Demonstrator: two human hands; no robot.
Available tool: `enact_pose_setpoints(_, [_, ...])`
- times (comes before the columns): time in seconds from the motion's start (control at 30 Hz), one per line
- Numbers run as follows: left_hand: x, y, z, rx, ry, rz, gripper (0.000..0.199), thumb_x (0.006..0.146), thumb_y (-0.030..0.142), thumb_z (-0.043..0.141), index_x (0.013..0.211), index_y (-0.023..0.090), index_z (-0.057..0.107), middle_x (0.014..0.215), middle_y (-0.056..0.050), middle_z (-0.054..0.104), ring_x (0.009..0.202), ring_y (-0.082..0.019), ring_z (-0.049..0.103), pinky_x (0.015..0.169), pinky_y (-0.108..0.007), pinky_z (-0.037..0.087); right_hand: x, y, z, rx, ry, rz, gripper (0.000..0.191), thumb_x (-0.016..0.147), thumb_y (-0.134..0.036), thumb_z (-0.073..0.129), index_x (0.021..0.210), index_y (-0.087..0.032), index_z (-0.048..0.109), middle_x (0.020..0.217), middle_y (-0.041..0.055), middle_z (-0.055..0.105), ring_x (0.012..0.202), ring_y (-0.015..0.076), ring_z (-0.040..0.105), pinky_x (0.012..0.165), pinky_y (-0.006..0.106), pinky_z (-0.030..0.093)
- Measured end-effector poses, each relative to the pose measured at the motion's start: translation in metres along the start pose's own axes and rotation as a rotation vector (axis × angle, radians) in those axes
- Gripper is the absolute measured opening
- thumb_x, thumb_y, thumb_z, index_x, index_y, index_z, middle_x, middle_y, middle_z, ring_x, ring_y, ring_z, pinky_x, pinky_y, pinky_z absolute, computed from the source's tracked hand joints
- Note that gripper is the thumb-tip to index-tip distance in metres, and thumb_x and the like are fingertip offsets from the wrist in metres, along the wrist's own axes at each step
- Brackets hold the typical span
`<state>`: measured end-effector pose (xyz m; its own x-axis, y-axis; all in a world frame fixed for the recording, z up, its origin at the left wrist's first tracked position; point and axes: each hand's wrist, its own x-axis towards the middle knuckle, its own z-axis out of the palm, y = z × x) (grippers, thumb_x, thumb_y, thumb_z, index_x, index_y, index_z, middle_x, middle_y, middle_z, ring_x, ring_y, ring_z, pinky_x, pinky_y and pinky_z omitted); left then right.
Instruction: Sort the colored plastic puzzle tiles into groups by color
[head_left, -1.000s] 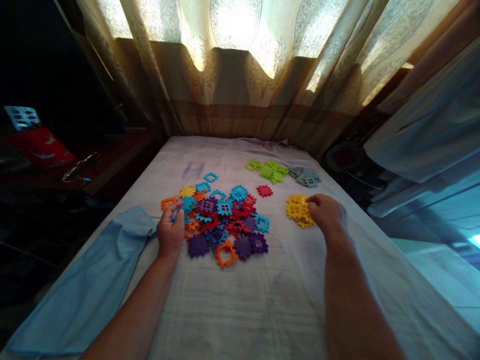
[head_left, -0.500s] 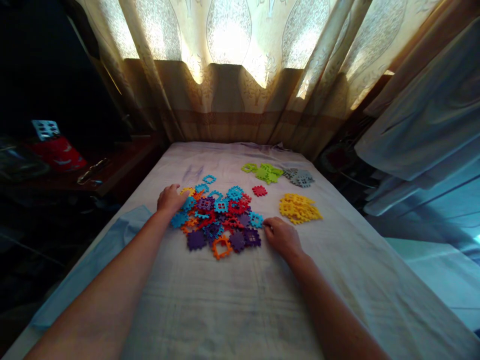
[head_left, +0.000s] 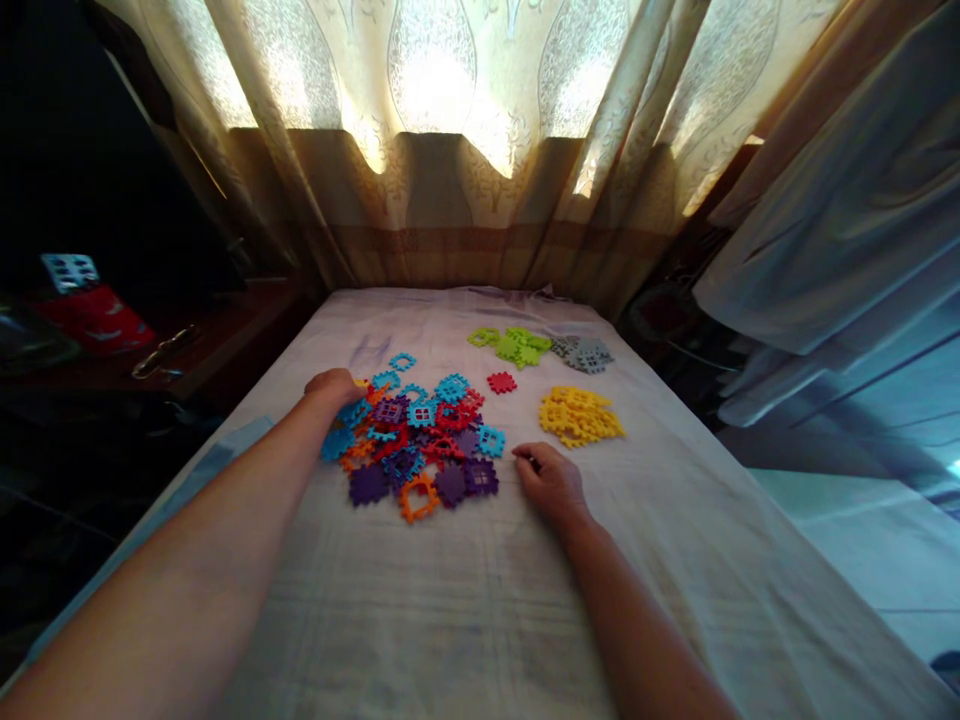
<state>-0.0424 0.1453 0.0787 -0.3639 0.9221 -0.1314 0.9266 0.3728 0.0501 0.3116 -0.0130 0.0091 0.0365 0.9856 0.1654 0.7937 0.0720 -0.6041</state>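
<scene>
Head view shows the left forearm point(head_left: 240, 510) crossing the blue cloth point(head_left: 217, 455).

This looks like a room in a home, probably a bedroom. Patterned curtains point(head_left: 442, 210) hang over a bright window, garments point(head_left: 817, 230) hang at the right, and a pale sheet point(head_left: 420, 620) covers the broad, flat surface between them.

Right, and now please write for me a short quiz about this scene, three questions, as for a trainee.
1. Fill in: The ____ hand is nearer to the yellow pile.
2. True or false: One red piece lies apart from the mixed-colour pile.
3. Which is closest to the curtain?
a) yellow pile
b) green pile
c) mixed-colour pile

Key: 1 right; 2 true; 3 b
</scene>
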Motion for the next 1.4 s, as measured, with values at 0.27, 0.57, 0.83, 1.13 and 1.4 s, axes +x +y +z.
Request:
enact_pose_setpoints(0.27, [-0.038,0.062,-0.020,-0.165,0.133,0.344,0.048,0.079,0.044,0.060,0.119,0.018,0.066,0.120,-0.014,0.070,0.109,-0.031,0.065,0.088,-0.034,0.050,0.005,0.001,-0.002,0.109,0.038,0.024,0.026,0.082,-0.024,0.048,0.093,-0.024,0.071,0.098,0.0052,0.075,0.080,0.0188,0.068,0.081,0.032,0.053])
enact_pose_setpoints(0.57, [-0.122,0.199,0.039,-0.334,0.022,0.837,0.045,0.081,0.043,0.065,0.119,0.020,0.066,0.112,-0.009,0.073,0.093,-0.022,0.069,0.083,-0.028,0.051,0.016,0.043,-0.026,0.270,0.461,0.286,0.039,0.080,-0.043,0.046,0.099,-0.018,0.070,0.094,0.0097,0.075,0.071,0.0202,0.066,0.074,0.032,0.052])
enact_pose_setpoints(0.83, [-0.127,0.231,0.058,-0.322,-0.007,0.947,0.047,0.091,0.039,0.055,0.134,0.019,0.055,0.128,-0.008,0.066,0.104,-0.018,0.066,0.092,-0.028,0.051,0.027,0.069,-0.022,0.226,0.682,0.248,0.039,0.079,-0.042,0.046,0.094,-0.017,0.071,0.092,0.0112,0.074,0.080,0.0219,0.065,0.074,0.033,0.052])
enact_pose_setpoints(1.13, [-0.090,0.203,0.059,-0.019,0.021,0.957,0.042,0.092,0.036,0.049,0.133,0.029,0.055,0.151,-0.007,0.047,0.141,-0.030,0.038,0.117,-0.059,0.022,0.027,0.030,-0.010,-0.266,0.522,-0.065,0.037,0.088,-0.028,0.051,0.121,-0.024,0.066,0.137,0.0126,0.057,0.131,0.0300,0.044,0.111,0.050,0.028])
enact_pose_setpoints(1.4, [-0.093,0.187,0.056,0.116,-0.017,0.920,0.049,0.094,0.044,0.041,0.141,0.030,0.048,0.153,-0.009,0.044,0.134,-0.033,0.047,0.113,-0.061,0.027,0.077,0.031,-0.026,-0.568,0.021,-0.141,0.038,0.093,-0.042,0.048,0.125,-0.029,0.065,0.147,0.0114,0.049,0.137,0.0351,0.036,0.111,0.065,0.014])
